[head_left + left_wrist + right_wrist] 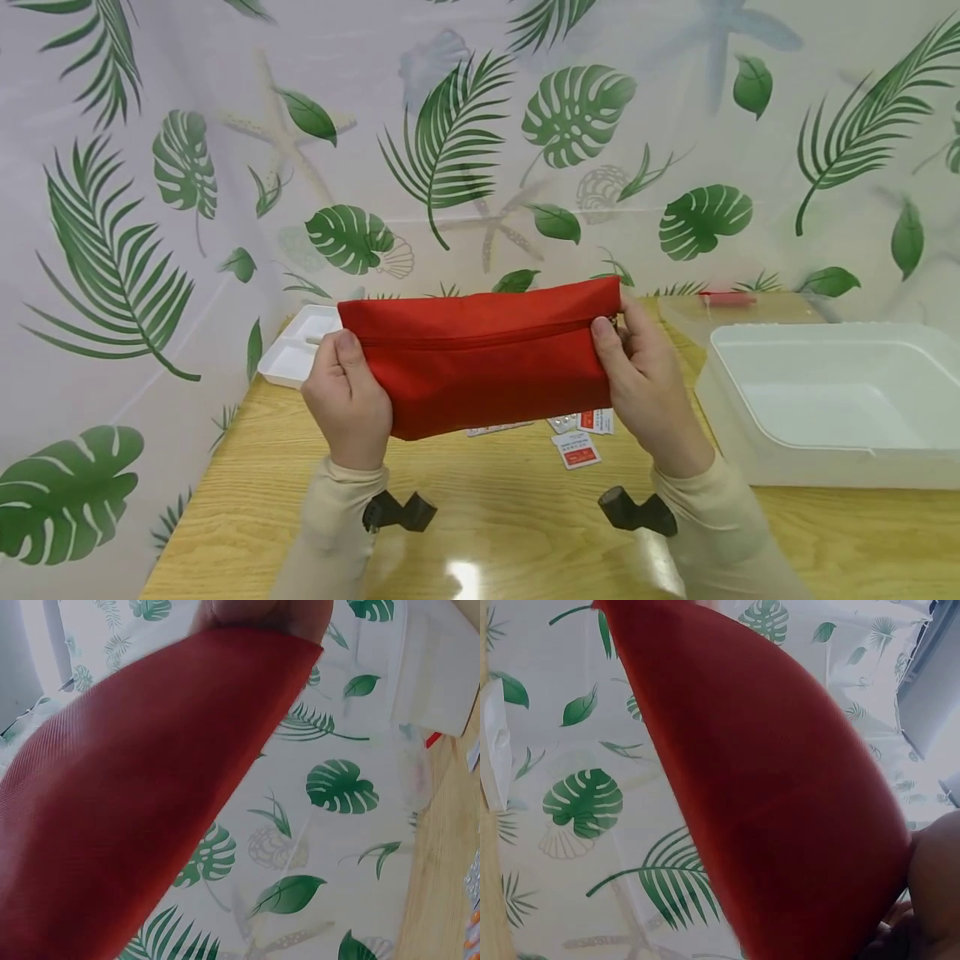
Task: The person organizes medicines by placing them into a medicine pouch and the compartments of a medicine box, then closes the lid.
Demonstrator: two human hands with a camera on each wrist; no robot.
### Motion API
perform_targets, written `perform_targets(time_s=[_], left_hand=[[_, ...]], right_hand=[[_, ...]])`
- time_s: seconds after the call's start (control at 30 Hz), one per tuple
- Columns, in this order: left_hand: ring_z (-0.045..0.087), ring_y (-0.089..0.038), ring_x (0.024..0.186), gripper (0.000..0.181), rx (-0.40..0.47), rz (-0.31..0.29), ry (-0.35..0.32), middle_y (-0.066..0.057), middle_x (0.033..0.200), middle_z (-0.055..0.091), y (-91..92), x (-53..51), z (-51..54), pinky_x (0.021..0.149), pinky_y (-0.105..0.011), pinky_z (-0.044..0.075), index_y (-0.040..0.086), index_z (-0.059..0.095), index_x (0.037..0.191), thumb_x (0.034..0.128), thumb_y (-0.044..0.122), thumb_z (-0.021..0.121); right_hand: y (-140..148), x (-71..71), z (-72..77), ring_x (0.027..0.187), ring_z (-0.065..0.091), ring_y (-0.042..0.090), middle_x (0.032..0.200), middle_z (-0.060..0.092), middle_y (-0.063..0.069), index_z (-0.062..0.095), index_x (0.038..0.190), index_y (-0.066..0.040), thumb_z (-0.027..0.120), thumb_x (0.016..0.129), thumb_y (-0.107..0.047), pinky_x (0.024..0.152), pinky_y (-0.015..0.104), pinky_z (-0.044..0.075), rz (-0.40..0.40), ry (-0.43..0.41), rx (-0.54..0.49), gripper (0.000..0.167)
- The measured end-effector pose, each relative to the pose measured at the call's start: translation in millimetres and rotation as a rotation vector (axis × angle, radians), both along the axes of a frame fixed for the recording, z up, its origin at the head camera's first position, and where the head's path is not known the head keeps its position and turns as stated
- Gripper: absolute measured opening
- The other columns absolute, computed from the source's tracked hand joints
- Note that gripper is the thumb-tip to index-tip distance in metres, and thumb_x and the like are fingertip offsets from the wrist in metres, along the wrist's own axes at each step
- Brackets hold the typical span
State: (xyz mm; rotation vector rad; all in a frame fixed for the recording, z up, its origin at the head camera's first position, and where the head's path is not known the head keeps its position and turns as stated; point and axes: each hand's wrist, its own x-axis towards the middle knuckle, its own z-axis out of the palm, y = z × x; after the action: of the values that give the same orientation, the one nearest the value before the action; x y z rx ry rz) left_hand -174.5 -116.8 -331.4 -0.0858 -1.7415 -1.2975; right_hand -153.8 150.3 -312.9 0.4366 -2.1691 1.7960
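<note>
A red zippered fabric pouch (487, 379) is held up level above the table, its zipper running along the upper part of the near face. My left hand (348, 404) grips the left end, thumb on the near side. At the other end my right hand (656, 392) pinches the pouch near the zipper's metal pull, which the thumb partly covers. In the left wrist view the smooth side of the pouch (157, 772) fills much of the picture. The pouch (757, 787) likewise spans the right wrist view. What is inside it cannot be seen.
Below and behind the pouch lie small white-and-red packets (577, 450) and partly hidden blister packs (498, 429) on the wooden table (480, 517). A white divided tray (281, 362) stands back left. A large white bin (825, 462) stands right, before a translucent lid-like sheet (772, 308).
</note>
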Motion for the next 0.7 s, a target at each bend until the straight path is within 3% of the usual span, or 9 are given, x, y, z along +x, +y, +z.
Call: perform_targets(time_s=[0.1, 0.2, 0.47, 0.7], left_hand=[[0.052, -0.017, 0.057, 0.034, 0.033, -0.029, -0.014, -0.009, 0.065, 0.059, 2.5, 0.3, 0.0, 0.047, -0.022, 0.041, -0.004, 0.059, 0.081, 0.1020, 0.020, 0.046], [0.052, -0.018, 0.058, 0.035, 0.035, -0.084, -0.040, -0.009, 0.065, 0.058, 4.0, -1.5, -1.0, 0.048, -0.023, 0.041, -0.003, 0.058, 0.080, 0.1023, 0.021, 0.045], [0.052, -0.018, 0.060, 0.029, -0.077, -0.217, -0.118, -0.009, 0.063, 0.056, 3.7, -9.0, -12.0, 0.049, -0.026, 0.039, 0.001, 0.059, 0.080, 0.1017, 0.015, 0.046], [0.053, -0.019, 0.055, 0.026, -0.120, -0.358, -0.152, -0.010, 0.067, 0.059, 6.1, -14.7, -17.7, 0.047, -0.026, 0.044, 0.002, 0.064, 0.086, 0.1012, 0.015, 0.048]], right_hand=[[-1, -1.1, -0.9, 0.086, 0.066, 0.029, 0.105, 0.065, 0.015, 0.044, 0.132, -0.010, 0.046, 0.102, -0.029, 0.067, 0.041, 0.058, 0.032, -0.103, -0.041, 0.035], [-1, -3.1, -2.9, 0.086, 0.066, 0.028, 0.104, 0.064, 0.016, 0.045, 0.128, -0.007, 0.047, 0.101, -0.033, 0.068, 0.040, 0.058, -0.009, -0.147, -0.037, 0.037], [11, -12.5, -8.7, 0.081, 0.065, 0.019, 0.096, 0.065, 0.005, 0.048, 0.125, -0.002, 0.046, 0.102, -0.029, 0.067, 0.032, 0.057, -0.130, -0.095, -0.033, 0.036], [32, -17.1, -3.4, 0.077, 0.064, 0.013, 0.090, 0.065, -0.004, 0.050, 0.123, -0.002, 0.047, 0.101, -0.028, 0.065, 0.026, 0.056, -0.192, -0.051, 0.046, 0.034]])
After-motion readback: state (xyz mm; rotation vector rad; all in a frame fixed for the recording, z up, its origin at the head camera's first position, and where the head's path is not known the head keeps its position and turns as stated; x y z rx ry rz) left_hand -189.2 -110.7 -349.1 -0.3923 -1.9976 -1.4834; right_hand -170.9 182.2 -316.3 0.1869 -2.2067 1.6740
